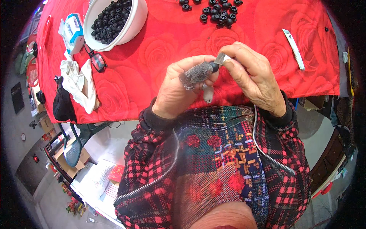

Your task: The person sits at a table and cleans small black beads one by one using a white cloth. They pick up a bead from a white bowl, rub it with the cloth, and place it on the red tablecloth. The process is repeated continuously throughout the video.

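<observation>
Over cloth [126,91], left hand [172,87] (curled) holds black part [215,67], right hand [256,76] pinches metal [219,58].

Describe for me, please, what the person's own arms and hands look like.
The jacket sleeves are black with pinkish-red checks, ending in plain black cuffs. The right hand shows no glove. On the left hand, a rough grey cover seems to wrap a finger.

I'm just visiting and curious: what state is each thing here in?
Left hand: closed around small black part
Right hand: pinching thin metal piece
White bowl: holding many black pieces
White cloth: crumpled
Jacket: unzipped
Eyeglasses: unworn, folded or not unclear
Red tablecloth: spread out
</observation>
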`<state>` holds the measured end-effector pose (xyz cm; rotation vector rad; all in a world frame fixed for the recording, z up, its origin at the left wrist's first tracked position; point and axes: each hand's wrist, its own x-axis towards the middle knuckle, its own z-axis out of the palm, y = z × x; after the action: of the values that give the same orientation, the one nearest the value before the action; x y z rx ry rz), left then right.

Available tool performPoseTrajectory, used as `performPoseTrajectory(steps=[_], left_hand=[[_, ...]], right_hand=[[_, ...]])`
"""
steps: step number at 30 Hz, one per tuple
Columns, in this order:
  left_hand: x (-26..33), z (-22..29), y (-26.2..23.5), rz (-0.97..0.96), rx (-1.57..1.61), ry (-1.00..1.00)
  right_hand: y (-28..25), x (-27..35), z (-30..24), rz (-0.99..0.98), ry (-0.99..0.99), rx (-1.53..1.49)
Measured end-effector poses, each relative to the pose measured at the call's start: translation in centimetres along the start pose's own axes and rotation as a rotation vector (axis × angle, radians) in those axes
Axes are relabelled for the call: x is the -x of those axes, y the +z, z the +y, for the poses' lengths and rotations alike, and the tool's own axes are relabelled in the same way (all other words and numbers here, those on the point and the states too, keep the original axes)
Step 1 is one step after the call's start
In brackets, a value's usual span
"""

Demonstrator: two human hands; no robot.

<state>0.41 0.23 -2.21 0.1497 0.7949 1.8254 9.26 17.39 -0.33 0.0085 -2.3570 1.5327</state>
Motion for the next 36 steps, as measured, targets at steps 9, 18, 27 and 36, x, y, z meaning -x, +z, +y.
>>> performPoseTrajectory(steps=[9,18,27,36], left_hand=[[-0.1,0.2,0.5,0.061,-0.044,0.004],[-0.2,0.4,-0.2,0.084,-0.045,0.020],[-0.3,0.2,0.0,0.092,-0.100,0.061],[-0.3,0.3,0.3,0.100,-0.123,0.057]], right_hand=[[-0.2,-0.1,0.0,-0.002,-0.010,0.036],[-0.6,0.1,0.4,-0.128,-0.043,-0.024],[-0.4,-0.3,0.4,0.007,0.038,-0.034],[-0.2,-0.3,0.7,-0.065,0.028,-0.041]])
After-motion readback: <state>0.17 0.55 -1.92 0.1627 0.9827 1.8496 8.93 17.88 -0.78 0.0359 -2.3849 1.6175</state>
